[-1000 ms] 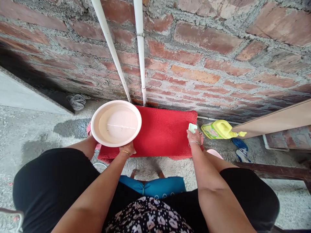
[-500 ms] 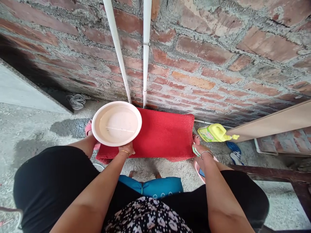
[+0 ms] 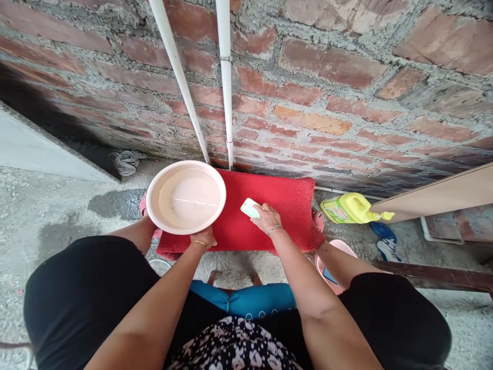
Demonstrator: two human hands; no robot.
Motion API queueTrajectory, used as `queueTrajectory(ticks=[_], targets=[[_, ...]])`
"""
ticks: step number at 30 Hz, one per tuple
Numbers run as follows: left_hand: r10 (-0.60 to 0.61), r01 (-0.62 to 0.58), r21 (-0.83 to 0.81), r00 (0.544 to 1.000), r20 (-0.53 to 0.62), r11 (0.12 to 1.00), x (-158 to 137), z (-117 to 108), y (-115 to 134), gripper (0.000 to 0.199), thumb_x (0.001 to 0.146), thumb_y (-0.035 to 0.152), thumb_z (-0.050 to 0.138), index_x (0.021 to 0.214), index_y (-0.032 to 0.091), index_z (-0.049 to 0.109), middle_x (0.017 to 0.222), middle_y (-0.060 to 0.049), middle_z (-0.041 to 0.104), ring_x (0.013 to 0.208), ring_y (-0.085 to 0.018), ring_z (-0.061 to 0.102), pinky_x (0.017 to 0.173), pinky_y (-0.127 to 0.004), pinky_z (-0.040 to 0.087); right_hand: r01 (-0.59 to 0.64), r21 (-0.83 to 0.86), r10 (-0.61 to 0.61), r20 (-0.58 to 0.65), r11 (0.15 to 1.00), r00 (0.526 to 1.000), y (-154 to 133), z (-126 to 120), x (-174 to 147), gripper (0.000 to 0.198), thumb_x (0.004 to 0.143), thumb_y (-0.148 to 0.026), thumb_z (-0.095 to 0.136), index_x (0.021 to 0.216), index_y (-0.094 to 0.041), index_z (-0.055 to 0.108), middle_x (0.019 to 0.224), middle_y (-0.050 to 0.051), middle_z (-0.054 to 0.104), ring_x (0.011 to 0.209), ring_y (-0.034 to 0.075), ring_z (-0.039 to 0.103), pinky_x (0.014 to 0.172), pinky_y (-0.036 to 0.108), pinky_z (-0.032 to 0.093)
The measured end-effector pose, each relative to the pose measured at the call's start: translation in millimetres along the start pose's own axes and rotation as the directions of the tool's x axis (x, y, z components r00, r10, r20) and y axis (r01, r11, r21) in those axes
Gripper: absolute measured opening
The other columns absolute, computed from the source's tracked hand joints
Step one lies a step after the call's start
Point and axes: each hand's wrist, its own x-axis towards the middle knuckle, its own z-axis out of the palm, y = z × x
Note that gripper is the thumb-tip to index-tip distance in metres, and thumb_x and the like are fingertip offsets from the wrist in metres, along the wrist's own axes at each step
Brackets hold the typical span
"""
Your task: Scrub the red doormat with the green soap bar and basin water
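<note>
A pale pink basin (image 3: pixel 188 226) with clear water in it stands over the left part of a red mat (image 3: pixel 277 226). My left hand (image 3: pixel 205 236) grips the basin at its near side, fingers mostly hidden below the rim. Over the middle of the mat, my right hand (image 3: pixel 266 218) is closed around a pale green-and-white scrub brush (image 3: pixel 250 207) with rounded corners. The brush lies flat-side up; whether it touches the mat is hard to make out.
A yellow detergent jug (image 3: pixel 348 208) lies on the floor to the right, near blue-and-white packaging (image 3: pixel 385 241). A pink tub (image 3: pixel 342 249) sits beside my right leg. Behind the mat rise a brick wall (image 3: pixel 300 92) and two white pipes (image 3: pixel 225 77). A grey rag (image 3: pixel 126 162) lies at left.
My right hand has come from the mat's right edge inward over its middle, bringing the brush along. The left hand and basin keep their place.
</note>
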Motion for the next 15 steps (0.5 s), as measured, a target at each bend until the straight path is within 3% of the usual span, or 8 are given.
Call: queueTrajectory(ticks=[4, 8, 11, 15], targets=[[-0.014, 0.013, 0.105, 1.0, 0.016, 0.994, 3.9, 1.8, 1.2, 0.079, 0.049, 0.032, 0.077, 0.123, 0.019, 0.052, 0.131, -0.015, 0.053, 0.129, -0.035, 0.039, 0.105, -0.044, 0.033, -0.094, 0.005, 0.094, -0.005, 0.996, 0.996, 42.8, 0.7, -1.9, 0.053, 0.078, -0.054, 0.057, 0.128, -0.037, 0.049, 0.11, 0.004, 0.053, 0.096, 0.02, 0.053, 0.085, 0.032, 0.035], [-0.013, 0.01, 0.103, 1.0, 0.027, 0.995, 4.4, 2.4, 1.3, 0.073, 0.05, 0.033, 0.077, 0.118, 0.019, 0.055, 0.124, -0.014, 0.059, 0.125, -0.035, 0.044, 0.101, -0.044, 0.038, -0.337, 0.097, 0.341, -0.034, 0.937, 0.939, 106.6, 1.6, -31.0, 0.056, 0.076, -0.052, 0.061, 0.128, -0.033, 0.05, 0.111, 0.005, 0.054, 0.095, 0.021, 0.055, 0.085, 0.032, 0.037], [-0.009, 0.008, 0.101, 1.0, 0.011, 0.995, 3.0, 2.0, 0.5, 0.075, 0.049, 0.031, 0.077, 0.12, 0.02, 0.054, 0.129, -0.014, 0.055, 0.122, -0.035, 0.047, 0.098, -0.044, 0.041, -0.565, 0.217, 0.577, 0.011, 0.796, 0.817, 145.5, 2.2, -55.8, 0.063, 0.071, -0.054, 0.064, 0.128, -0.029, 0.05, 0.115, 0.009, 0.055, 0.098, 0.024, 0.055, 0.084, 0.036, 0.04], [0.006, -0.006, 0.101, 1.0, 0.004, 0.995, 4.1, 2.3, -0.9, 0.078, 0.048, 0.032, 0.077, 0.121, 0.019, 0.052, 0.13, -0.014, 0.055, 0.124, -0.035, 0.044, 0.101, -0.044, 0.038, -0.812, 0.23, 0.814, 0.117, 0.536, 0.57, 169.3, -3.8, -74.2, 0.068, 0.072, -0.061, 0.057, 0.129, -0.024, 0.049, 0.115, 0.016, 0.057, 0.101, 0.032, 0.056, 0.083, 0.046, 0.041]])
